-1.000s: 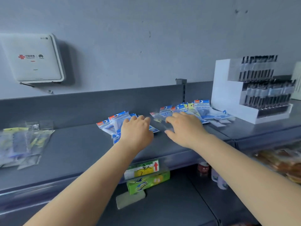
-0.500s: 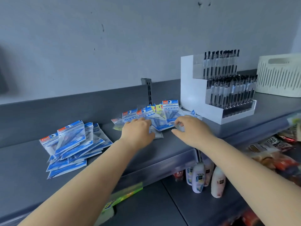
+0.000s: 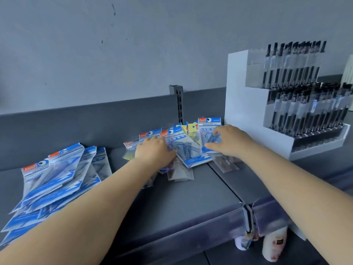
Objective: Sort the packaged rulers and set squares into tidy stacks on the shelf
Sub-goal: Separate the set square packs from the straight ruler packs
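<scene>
Roughly halfway, I judge: a loose fanned heap of blue-and-clear plastic geometry packets (image 3: pixel 57 180) lies at the dark grey shelf's (image 3: pixel 191 199) left, not squared. The left hand (image 3: pixel 154 153) presses flat and the right hand (image 3: pixel 227 143) pinches among the unsorted mixed packets (image 3: pixel 191 150) near the white pen display (image 3: pixel 246 115).

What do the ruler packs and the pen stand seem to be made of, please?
Ruler packs: clear glossy plastic film, likely, with printed card headers; contents show through. Pen stand: matt white board or plastic, hard to tell, with see-through fronts.
</scene>
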Motion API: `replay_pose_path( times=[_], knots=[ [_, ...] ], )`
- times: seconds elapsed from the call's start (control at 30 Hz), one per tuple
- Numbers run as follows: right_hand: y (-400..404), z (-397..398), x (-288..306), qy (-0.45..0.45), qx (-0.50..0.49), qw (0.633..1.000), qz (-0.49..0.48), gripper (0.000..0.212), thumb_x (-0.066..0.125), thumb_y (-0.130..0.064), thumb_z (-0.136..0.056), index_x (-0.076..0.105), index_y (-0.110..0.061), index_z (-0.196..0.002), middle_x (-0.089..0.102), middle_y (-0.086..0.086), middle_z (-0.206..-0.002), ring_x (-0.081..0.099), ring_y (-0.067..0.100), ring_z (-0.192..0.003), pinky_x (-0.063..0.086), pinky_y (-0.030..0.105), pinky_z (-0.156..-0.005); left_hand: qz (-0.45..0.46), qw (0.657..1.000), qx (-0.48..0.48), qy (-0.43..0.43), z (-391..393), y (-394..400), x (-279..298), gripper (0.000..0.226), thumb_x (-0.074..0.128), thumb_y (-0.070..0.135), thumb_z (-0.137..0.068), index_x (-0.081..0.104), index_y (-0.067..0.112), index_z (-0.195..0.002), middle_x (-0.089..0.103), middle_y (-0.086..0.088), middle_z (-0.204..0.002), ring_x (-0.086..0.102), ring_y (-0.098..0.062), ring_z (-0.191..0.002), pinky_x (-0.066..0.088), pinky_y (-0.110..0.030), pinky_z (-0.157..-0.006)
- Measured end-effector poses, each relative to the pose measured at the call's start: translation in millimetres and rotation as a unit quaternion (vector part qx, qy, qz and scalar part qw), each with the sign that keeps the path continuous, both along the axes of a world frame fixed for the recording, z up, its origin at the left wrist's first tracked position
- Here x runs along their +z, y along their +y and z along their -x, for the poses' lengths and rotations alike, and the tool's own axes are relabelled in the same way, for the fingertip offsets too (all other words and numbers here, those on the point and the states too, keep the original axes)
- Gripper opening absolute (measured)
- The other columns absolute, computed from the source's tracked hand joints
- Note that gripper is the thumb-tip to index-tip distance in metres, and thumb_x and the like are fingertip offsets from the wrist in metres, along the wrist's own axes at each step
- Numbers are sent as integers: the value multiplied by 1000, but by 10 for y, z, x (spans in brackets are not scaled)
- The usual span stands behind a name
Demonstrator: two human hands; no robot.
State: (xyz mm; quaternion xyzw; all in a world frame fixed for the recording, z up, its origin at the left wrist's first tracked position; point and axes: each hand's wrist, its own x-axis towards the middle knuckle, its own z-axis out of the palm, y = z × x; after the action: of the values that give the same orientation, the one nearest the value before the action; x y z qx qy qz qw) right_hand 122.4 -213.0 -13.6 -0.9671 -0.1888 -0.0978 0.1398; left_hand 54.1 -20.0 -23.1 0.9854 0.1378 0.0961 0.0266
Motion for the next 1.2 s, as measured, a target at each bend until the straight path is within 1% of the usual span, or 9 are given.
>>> replay_pose_path(
  times=[0.13, 0.3, 0.47, 0.53, 0.63, 0.7, 0.87, 0.97, 1.2],
  knots=[
    [33, -124, -9, 47, -11, 999, -14, 68, 66, -53, -76, 46, -12, -126, 52, 7, -128, 52, 23, -112, 46, 33, -88, 45, 999, 28, -7, -33, 41, -21, 51, 49, 52, -89, 46, 14, -123, 60, -6, -121, 53, -27, -111, 41, -36, -92],
    [-25, -224, -9, 91, 5, 976, -196, 71, 81, -22, -68, 43, -12, -128, 55, 7, -126, 54, 23, -109, 41, 26, -80, 207, 974, 35, -87, -62, 133, -34, 56, 67, 38, -83, 46, 14, -129, 61, -4, -117, 59, -24, -94, 49, -33, -82],
    [-4, -260, -16, 122, 4, 971, -205, 62, 79, -15, -68, 50, -4, -122, 62, 11, -117, 58, 25, -106, 47, 32, -84, 282, 943, 24, -174, -11, 110, -6, 47, 68, 19, -82, 50, 9, -125, 59, 1, -95, 51, -11, -68, 41, -9, -44],
    [17, -259, 11, 145, 11, 972, -185, 56, 79, -12, -68, 54, 2, -116, 62, 15, -114, 59, 28, -104, 49, 36, -88, 312, 930, 35, -191, -7, 114, 18, 43, 63, 9, -84, 54, 6, -125, 58, 3, -82, 54, -15, -69, 44, -13, -55],
    [59, -254, 70, 154, 16, 978, -142, 22, 76, -10, -68, 55, -5, -68, 52, 10, -69, 51, 20, -63, 42, 28, -54, 399, 891, 50, -210, 46, 120, 77, 35, 58, 2, -85, 61, 7, -119, 61, -2, -80, 53, -16, -64, 44, -22, -61],
    [83, -279, 77, 148, 15, 983, -112, 32, 68, -9, -73, 43, -8, -53, 35, 6, -56, 35, 21, -57, 24, 26, -45, 457, 860, 52, -220, 106, 125, 129, 28, 57, -1, -85, 66, 7, -110, 60, -2, -75, 50, -13, -57, 39, -21, -53],
    [70, -354, -5, 138, 14, 964, -229, 25, 56, -4, -74, 68, 9, -92, 60, 20, -77, 46, 19, -69, 33, 25, -59, 573, 780, 65, -241, 324, 129, 288, 19, 56, -2, -87, 69, 12, -90, 63, -4, -74, 52, -14, -54, 38, -23, -50],
    [53, -253, 44, 121, 44, 947, -294, 15, 51, -4, -80, 62, 1, -72, 52, 23, -71, 39, 21, -66, 31, 25, -59, 610, 746, 67, -259, 463, 125, 350, 20, 55, -1, -87, 69, 14, -90, 67, -1, -70, 55, -14, -53, 37, -23, -50],
    [118, 235, 202, 139, 135, 869, -455, 14, 56, -11, -89, 63, -15, -77, 57, 1, -70, 47, 15, -67, 36, 24, -55, 634, 714, 49, -292, 944, 45, 386, 18, 63, 1, -84, 65, 18, -89, 70, 7, -61, 65, -7, -48, 45, -13, -43]
  ],
)
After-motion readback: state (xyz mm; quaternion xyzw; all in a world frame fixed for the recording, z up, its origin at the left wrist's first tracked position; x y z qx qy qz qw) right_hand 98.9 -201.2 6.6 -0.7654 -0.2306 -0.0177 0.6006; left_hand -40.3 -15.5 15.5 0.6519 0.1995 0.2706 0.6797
